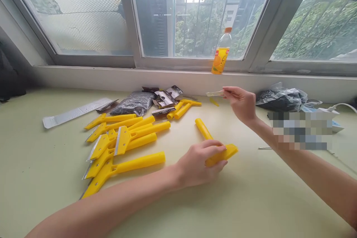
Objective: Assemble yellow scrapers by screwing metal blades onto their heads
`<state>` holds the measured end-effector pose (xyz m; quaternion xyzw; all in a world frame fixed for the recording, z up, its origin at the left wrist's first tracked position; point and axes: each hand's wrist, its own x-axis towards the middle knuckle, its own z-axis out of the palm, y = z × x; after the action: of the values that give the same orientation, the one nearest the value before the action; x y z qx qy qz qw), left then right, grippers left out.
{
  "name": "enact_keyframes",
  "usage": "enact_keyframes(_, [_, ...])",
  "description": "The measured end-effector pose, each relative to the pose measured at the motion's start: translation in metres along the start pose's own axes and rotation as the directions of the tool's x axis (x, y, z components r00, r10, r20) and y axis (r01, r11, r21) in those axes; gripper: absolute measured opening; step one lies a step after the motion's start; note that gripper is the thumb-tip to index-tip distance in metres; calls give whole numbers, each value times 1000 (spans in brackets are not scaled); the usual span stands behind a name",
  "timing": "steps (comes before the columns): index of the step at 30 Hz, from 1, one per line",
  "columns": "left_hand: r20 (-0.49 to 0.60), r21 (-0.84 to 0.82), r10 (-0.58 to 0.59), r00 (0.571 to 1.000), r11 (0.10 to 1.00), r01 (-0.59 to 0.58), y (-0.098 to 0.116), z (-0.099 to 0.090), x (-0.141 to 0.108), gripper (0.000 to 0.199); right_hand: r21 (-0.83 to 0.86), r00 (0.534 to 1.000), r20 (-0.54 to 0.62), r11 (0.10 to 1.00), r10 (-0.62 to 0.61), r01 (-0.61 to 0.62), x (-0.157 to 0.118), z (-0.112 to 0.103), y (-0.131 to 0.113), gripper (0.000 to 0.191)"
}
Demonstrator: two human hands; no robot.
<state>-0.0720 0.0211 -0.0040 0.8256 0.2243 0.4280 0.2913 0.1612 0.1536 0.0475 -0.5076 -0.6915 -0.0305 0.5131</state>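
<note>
My left hand is closed around the head of a yellow scraper, whose handle points up and to the left. Raised above the table at the right, my right hand pinches one end of a thin, pale flat strip. Several yellow scrapers with metal blades lie piled left of my left hand. Beyond them are more yellow handles without visible blades. A small yellow piece lies under the strip.
A bag of dark items and opened small boxes lie at the back, beside a long silver tray. An orange drink bottle stands on the sill. Another plastic bag and a white cable are at right.
</note>
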Motion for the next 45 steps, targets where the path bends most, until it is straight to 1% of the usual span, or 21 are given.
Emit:
enact_keyframes(1, [0,-12,-7,1000,1000,7,1,-1,1,30,63,1000,-18,998,9,-8,-10,-26,-9,29])
enact_keyframes(2, [-2,-26,-16,1000,1000,16,2,-1,1,30,115,1000,-4,993,13,-13,-23,-51,-18,26])
enact_keyframes(3, [-4,-39,-27,1000,999,27,2,-2,2,30,224,999,9,973,50,-50,-37,-75,-27,24])
enact_keyframes(5, [-5,-71,-62,998,996,61,4,-3,2,32,351,992,110,931,68,-103,-69,-114,-47,21])
enact_keyframes(6, [-3,-88,-87,996,992,86,4,-4,2,35,369,982,177,921,63,-126,-84,-127,-56,18])
enact_keyframes(8, [2,-127,-145,989,981,144,6,-5,1,47,386,970,238,911,56,-147,-111,-139,-72,18])
enact_keyframes(10, [14,-160,-195,981,968,194,8,-6,0,59,386,975,220,919,-4,-84,-129,-134,-82,14])
enact_keyframes(12, [29,-183,-215,976,959,216,11,-6,-1,63,429,983,181,901,-13,-67,-139,-121,-87,17])
enact_keyframes(14, [49,-199,-209,977,956,214,14,-6,-2,62,465,977,208,883,-44,-59,-142,-109,-85,18])
enact_keyframes(16, [67,-206,-193,979,957,203,16,-6,-3,60,465,966,235,885,-105,-17,-142,-102,-79,21])
enact_keyframes(19, [73,-194,-184,980,961,195,16,-6,-4,55,380,959,182,915,-219,137,-141,-102,-70,30])
enact_keyframes(21, [71,-180,-182,981,965,192,15,-6,-4,52,313,937,153,915,-314,255,-139,-105,-68,39])
enact_keyframes(23, [82,-153,-176,981,970,187,14,-6,-5,52,270,902,155,896,-403,353,-137,-108,-67,46])
enact_keyframes(25, [93,-118,-179,979,975,189,14,-6,-5,53,238,866,176,874,-468,423,-135,-111,-66,50])
enact_keyframes(28, [90,-80,-201,975,975,208,17,-6,-5,51,200,832,196,851,-520,485,-134,-111,-63,56])
enact_keyframes(31, [105,-19,-191,976,981,194,18,-7,-5,46,201,832,211,856,-513,477,-136,-107,-62,55])
enact_keyframes(34, [141,44,-136,981,990,131,14,-7,-7,45,237,849,222,871,-479,430,-144,-98,-66,51])
enact_keyframes(37, [173,37,-83,981,996,78,9,-7,-8,50,245,874,240,898,-423,367,-153,-87,-70,45])
enact_keyframes(40, [157,42,-42,987,998,36,9,-7,-4,41,262,886,253,909,-389,325,-158,-80,-68,40])
enact_keyframes(43, [143,49,-3,990,999,-4,14,-6,1,29,270,910,194,912,-367,310,-158,-78,-68,36])
enact_keyframes(45, [154,65,-19,988,998,10,17,-7,4,29,257,928,138,917,-346,304,-155,-80,-71,32])
